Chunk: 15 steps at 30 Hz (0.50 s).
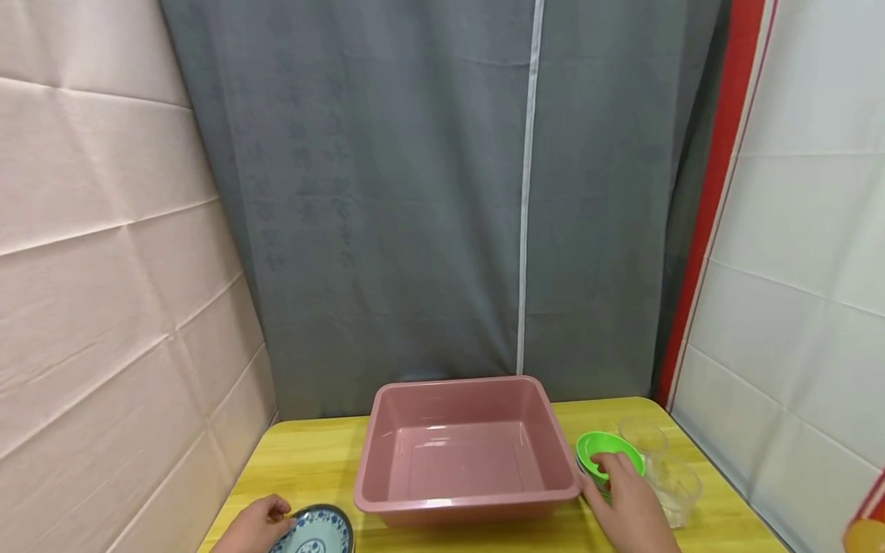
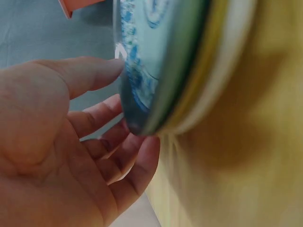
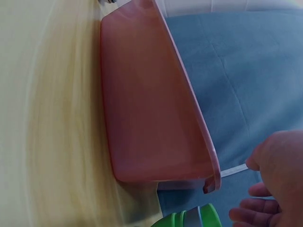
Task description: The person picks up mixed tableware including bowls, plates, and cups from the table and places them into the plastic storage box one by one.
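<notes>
At the front left, a blue-and-white patterned plate (image 1: 314, 532) tops a stack of several plates. My left hand (image 1: 257, 525) is at its left rim; in the left wrist view the thumb (image 2: 97, 73) and loosely bent fingers meet the stack's edge without a clear grip. At the right, my right hand (image 1: 625, 499) reaches over a green bowl (image 1: 600, 443) on top of a nested stack. The right wrist view shows a gap between those green bowls (image 3: 208, 216) and the bent fingers (image 3: 255, 208). Between the hands stands a pink basin (image 1: 456, 505).
Clear see-through containers (image 1: 677, 480) stand to the right of the green bowls. Everything rests on a yellow wood-grain table (image 1: 304, 461). A grey curtain (image 1: 401, 215) hangs behind it, with pale cloth walls at either side.
</notes>
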Each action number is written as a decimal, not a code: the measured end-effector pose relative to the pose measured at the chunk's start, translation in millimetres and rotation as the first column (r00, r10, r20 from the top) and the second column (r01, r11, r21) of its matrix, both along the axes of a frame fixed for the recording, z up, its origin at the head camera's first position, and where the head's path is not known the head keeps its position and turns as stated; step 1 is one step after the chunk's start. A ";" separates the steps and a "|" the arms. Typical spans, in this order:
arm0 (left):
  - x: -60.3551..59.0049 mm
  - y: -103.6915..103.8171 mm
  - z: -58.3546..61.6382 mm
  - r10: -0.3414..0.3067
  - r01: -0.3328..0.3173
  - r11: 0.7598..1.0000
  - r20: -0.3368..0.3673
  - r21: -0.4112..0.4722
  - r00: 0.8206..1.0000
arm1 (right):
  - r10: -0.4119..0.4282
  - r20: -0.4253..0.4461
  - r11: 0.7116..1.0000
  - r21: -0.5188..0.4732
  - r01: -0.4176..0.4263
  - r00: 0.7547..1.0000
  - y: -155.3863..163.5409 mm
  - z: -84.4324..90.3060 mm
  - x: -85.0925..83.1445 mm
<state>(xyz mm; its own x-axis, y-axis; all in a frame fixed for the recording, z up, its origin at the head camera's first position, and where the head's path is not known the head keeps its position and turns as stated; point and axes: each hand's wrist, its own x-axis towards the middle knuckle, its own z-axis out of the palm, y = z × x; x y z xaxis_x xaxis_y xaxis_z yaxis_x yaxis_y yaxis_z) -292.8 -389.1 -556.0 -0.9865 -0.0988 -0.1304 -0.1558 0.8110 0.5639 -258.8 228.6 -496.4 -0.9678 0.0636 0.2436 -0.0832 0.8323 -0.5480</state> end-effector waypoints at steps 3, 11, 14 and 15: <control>3.9 -0.2 -4.8 -0.009 0.008 1.000 -0.025 -0.007 1.000 | 0.001 0.002 1.000 0.001 -0.001 1.000 2.6 -4.5 2.3; 4.1 -6.7 -12.9 -0.051 0.054 0.997 -0.065 0.053 0.997 | -0.002 -0.016 1.000 0.030 0.003 1.000 1.9 -12.3 6.8; 3.9 -10.8 -14.4 -0.076 0.081 0.994 -0.069 0.069 0.995 | 0.000 -0.019 1.000 0.031 0.001 1.000 1.4 -12.1 7.9; 3.6 -11.9 -14.9 -0.077 0.082 0.994 -0.075 0.069 0.994 | 0.001 -0.022 0.999 0.033 -0.001 1.000 1.2 -11.8 8.2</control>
<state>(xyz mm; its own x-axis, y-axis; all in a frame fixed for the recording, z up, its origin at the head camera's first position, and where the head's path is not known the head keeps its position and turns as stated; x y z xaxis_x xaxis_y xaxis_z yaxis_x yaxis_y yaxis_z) -289.2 -401.0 -570.9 -0.9979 -0.0123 -0.0629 -0.0492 0.7761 0.6287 -250.6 229.9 -508.2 -0.9623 0.0543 0.2666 -0.0957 0.8496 -0.5187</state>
